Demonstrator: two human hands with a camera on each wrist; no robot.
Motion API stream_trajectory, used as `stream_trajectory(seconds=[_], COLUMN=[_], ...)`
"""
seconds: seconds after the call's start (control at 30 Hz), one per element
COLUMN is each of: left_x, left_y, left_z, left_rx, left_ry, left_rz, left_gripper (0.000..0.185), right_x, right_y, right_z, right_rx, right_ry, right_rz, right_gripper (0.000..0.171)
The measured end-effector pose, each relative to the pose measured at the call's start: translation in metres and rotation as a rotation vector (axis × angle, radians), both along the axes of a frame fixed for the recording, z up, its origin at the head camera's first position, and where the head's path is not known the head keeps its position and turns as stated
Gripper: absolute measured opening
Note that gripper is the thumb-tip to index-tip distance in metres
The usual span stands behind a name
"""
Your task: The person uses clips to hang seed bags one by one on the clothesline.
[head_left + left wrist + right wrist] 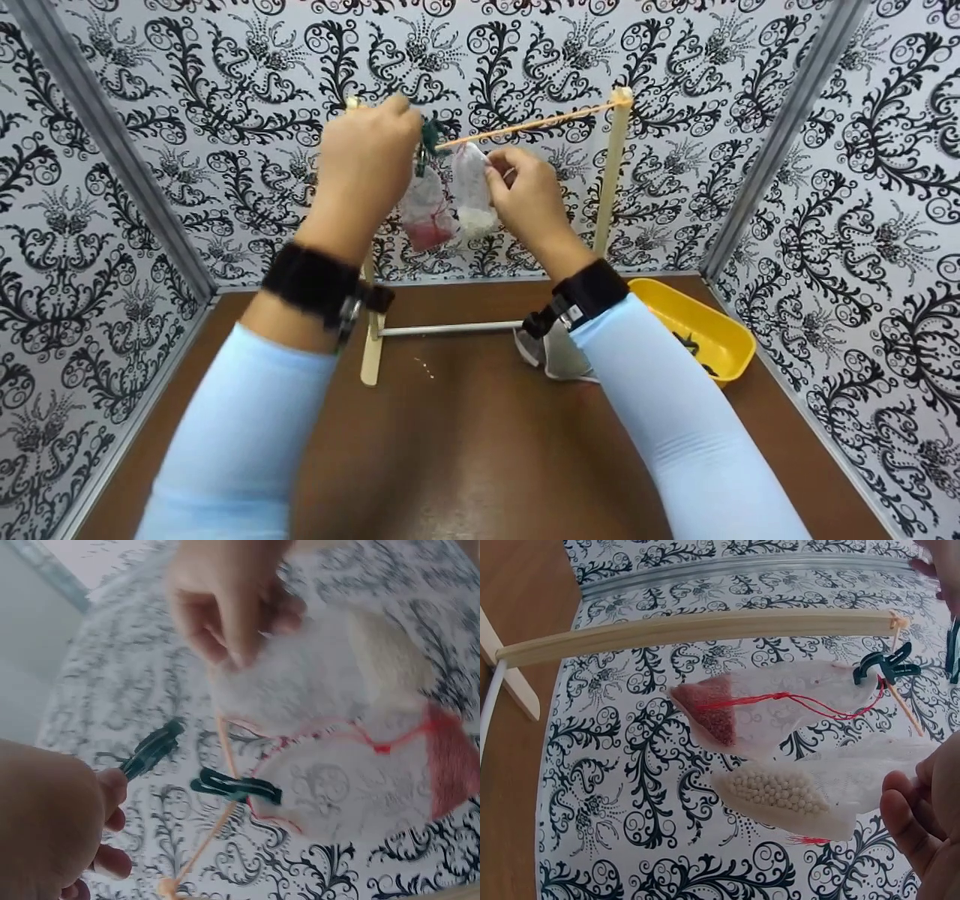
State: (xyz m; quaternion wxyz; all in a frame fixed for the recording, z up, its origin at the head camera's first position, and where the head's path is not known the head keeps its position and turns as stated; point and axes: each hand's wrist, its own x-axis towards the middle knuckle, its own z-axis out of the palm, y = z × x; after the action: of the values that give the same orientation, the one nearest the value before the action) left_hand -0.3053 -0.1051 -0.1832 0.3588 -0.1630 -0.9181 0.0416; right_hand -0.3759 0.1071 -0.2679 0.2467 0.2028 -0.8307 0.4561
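Note:
My left hand (pixel 371 150) is raised beside the orange cord (pixel 540 122) and pinches a dark green clip (pixel 154 746). Between thumb and fingers, my right hand (pixel 529 191) holds the top edge of a sheer drawstring bag (pixel 776 791) against the cord. White beads fill the bottom of that bag. Left of it hangs a second sheer bag (pixel 705 712) with red contents and a red drawstring. Another dark green clip (pixel 236 786) fastens the second bag's mouth to the cord.
The cord is strung between wooden posts (pixel 613 180), joined low down by a white rod (pixel 450 328). Behind my right forearm stands a yellow tray (pixel 739 337) with dark green clips (pixel 686 343) inside. Another whitish bag (pixel 566 352) lies on the brown table (pixel 465 450). Patterned walls enclose it.

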Motion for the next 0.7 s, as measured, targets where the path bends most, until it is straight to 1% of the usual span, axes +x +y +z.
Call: stream_trajectory(seconds=[0.07,0.13,0.2,0.27,0.37,0.5,0.63,0.7], left_x=[-0.010,-0.020,-0.029,-0.036,-0.044,-0.046,-0.043,-0.041], left_y=[0.006,0.011,0.014,0.016,0.017,0.018,0.020,0.022], left_z=[0.010,0.015,0.016,0.013,0.010,0.009,0.010,0.012], left_rx=[-0.027,-0.030,-0.021,-0.012,-0.007,-0.019,-0.021,-0.047], left_ry=[-0.064,-0.089,-0.072,-0.045,-0.033,-0.087,-0.110,-0.118], left_rz=[0.049,0.066,0.057,0.048,0.054,0.062,0.040,0.042], left_gripper=[0.020,0.020,0.022,0.023,0.025,0.026,0.026,0.023], right_x=[0.000,-0.001,-0.002,-0.003,-0.003,-0.003,-0.002,-0.003], right_y=[0.000,-0.001,-0.002,-0.002,-0.004,-0.005,-0.005,-0.004], right_z=[0.003,0.004,0.005,0.004,0.003,0.003,0.004,0.004], right_rx=[-0.001,-0.007,0.006,0.022,0.042,0.017,0.017,0.020], right_ry=[-0.016,-0.022,0.001,0.018,0.031,-0.004,0.008,0.015], right_rz=[0.008,0.018,0.017,0.021,0.028,0.045,0.034,0.026], right_gripper=[0.015,0.014,0.013,0.012,0.012,0.010,0.007,0.008])
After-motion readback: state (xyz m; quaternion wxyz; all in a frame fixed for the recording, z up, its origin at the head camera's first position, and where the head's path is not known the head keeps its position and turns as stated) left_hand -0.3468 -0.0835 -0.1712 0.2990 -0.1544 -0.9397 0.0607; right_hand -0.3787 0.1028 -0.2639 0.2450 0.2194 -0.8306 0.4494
